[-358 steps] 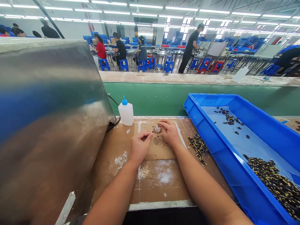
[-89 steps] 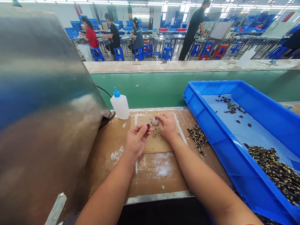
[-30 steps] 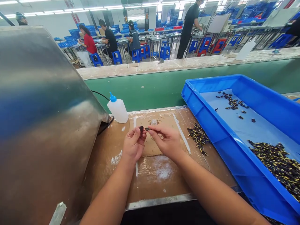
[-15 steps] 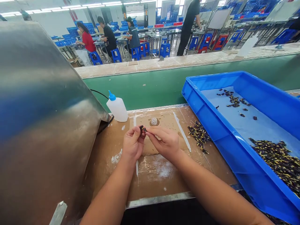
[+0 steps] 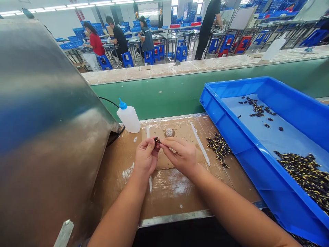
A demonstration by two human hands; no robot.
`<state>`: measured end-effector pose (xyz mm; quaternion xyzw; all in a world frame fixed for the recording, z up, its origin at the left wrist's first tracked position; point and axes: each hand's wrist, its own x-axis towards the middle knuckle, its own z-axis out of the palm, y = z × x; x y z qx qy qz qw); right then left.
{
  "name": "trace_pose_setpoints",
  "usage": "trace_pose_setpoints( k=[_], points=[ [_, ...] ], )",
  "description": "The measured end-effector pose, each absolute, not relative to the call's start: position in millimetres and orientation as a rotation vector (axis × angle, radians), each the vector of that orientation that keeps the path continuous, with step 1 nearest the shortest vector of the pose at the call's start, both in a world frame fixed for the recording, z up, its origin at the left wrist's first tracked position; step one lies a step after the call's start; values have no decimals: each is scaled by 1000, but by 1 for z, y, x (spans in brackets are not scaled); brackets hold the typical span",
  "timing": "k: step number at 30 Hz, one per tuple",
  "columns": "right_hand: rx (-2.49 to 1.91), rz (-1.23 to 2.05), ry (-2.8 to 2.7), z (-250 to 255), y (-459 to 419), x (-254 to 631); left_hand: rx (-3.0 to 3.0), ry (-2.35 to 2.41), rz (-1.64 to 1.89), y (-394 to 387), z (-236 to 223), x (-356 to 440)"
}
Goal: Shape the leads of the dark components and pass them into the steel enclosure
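Note:
Fingertip to fingertip, my two hands meet over the cardboard-covered bench (image 5: 169, 199). My left hand (image 5: 147, 156) pinches a small dark part (image 5: 156, 140) between thumb and fingers. My right hand (image 5: 181, 154) is closed at the fingertips on a small black and yellow piece (image 5: 158, 141) that touches the dark part. Both are too small to name more exactly. Just beyond my hands stands a small clear cup (image 5: 169, 132) on a wet-looking spot of the cardboard. To the right lies a loose pile of black and yellow pieces (image 5: 219, 147).
A big blue tray (image 5: 239, 144) on the right holds many more such pieces. A white squeeze bottle (image 5: 129, 118) with a blue cap stands at the back left. A metal housing (image 5: 51, 130) rises on the left. Behind runs a green belt (image 5: 154, 97); people work farther off.
My hands stay in nearly the same place, still pinching the small parts. The fingertips and the dark part have shifted only slightly. The view has tilted a little.

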<state>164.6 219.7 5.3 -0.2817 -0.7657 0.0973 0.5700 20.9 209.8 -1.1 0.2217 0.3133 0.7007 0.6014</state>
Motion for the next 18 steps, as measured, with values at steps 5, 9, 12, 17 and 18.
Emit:
trace_pose_setpoints(
  k=[5, 9, 12, 17, 18],
  points=[
    [-680, 232, -1803, 5, 220, 165, 532, 749, 1626, 211, -1, 20],
    [-689, 226, -1813, 6, 220, 166, 560, 767, 1633, 211, -3, 20],
    [-688, 217, -1818, 6, 220, 166, 571, 766, 1631, 210, -3, 20],
    [-687, 217, -1811, 7, 219, 166, 567, 770, 1630, 210, -2, 21],
    [-690, 221, -1808, 8, 219, 166, 574, 771, 1633, 210, -1, 21]
  ],
)
